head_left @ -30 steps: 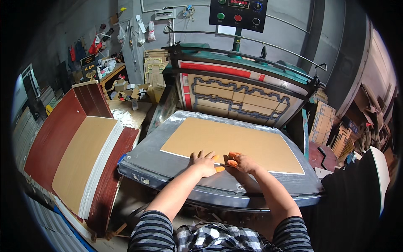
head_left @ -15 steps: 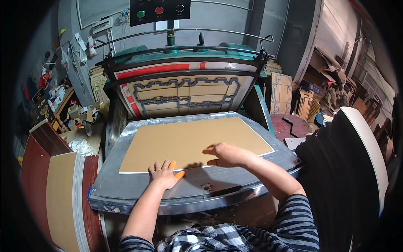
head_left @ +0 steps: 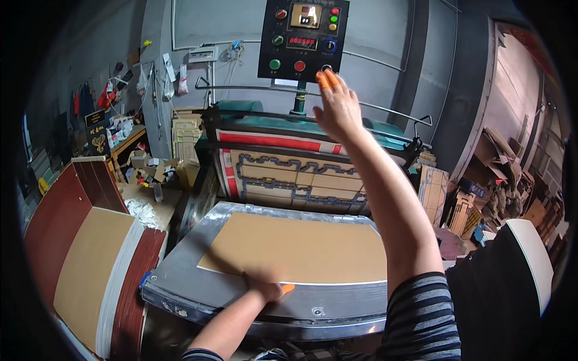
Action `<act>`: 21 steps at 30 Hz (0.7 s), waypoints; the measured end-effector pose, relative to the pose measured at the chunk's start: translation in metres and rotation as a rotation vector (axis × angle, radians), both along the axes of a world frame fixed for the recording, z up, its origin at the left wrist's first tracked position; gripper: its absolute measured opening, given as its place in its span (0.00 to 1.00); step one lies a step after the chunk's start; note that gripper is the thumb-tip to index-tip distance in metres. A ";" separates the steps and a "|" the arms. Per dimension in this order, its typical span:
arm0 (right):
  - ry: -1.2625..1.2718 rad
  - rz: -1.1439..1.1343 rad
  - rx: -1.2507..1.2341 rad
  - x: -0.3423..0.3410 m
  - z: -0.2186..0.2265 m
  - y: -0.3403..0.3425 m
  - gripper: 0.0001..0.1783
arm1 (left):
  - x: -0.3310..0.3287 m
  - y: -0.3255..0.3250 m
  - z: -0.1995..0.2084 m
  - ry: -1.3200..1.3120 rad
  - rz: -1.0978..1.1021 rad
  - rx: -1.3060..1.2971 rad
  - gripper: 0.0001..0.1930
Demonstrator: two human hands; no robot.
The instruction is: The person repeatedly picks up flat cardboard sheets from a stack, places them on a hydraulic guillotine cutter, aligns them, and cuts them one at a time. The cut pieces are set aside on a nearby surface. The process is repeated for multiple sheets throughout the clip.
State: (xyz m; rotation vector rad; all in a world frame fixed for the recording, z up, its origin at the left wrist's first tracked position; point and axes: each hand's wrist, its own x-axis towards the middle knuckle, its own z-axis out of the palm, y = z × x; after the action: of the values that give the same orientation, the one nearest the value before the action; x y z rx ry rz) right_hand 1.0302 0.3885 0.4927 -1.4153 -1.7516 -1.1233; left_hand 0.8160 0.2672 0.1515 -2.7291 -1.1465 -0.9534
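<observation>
My right hand [head_left: 341, 109] is raised, fingers stretched up and thumb apart. Its orange-covered fingertips overlap the lower right button [head_left: 327, 68] of a black control panel [head_left: 288, 53]; whether they press it I cannot tell. My left hand [head_left: 267, 285] is low over the near edge of a tan cardboard sheet [head_left: 295, 246] with a white rim. Its orange-covered thumb sticks out to the right, while its fingers are smeared by motion. The sheet lies flat on the grey metal bed [head_left: 198, 289] of a press. My right arm hides the sheet's right end.
Behind the bed stands the tilted platen with a cutting die [head_left: 301, 180]. Stacked tan boards [head_left: 90, 271] rest at the left, and a tall dark stack with a pale top [head_left: 533, 259] at the right. A metal rail [head_left: 259, 88] crosses behind the press.
My right hand has risen from above the sheet's near edge to the control panel. My left hand, spread flat before, is now blurred at that edge. The whole view has shifted, showing more panel.
</observation>
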 end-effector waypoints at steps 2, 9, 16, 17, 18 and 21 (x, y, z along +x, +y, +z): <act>-0.012 -0.105 0.052 0.015 0.017 0.024 0.41 | 0.005 -0.003 0.013 -0.053 -0.012 0.084 0.24; -0.070 0.025 -0.058 0.007 0.029 0.018 0.38 | 0.037 0.008 -0.006 -0.001 -0.188 0.387 0.08; -0.115 0.008 -0.125 0.037 0.021 0.014 0.38 | 0.060 0.032 -0.049 -0.275 -0.352 0.144 0.08; -0.118 -0.005 -0.132 0.039 0.019 0.012 0.38 | 0.061 0.033 -0.049 -0.239 -0.333 0.202 0.08; -0.117 -0.015 -0.137 0.038 0.017 0.008 0.38 | 0.061 0.035 -0.049 -0.238 -0.331 0.208 0.08; -0.162 -0.026 -0.079 0.038 0.014 0.017 0.39 | 0.060 0.033 -0.047 -0.193 -0.360 0.153 0.07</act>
State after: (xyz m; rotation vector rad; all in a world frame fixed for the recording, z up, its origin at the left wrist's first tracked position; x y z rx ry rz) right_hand 1.0687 0.4054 0.5070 -1.4317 -1.9138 -1.2241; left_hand 0.8759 0.3005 0.1047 -2.8163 -0.5732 -1.3082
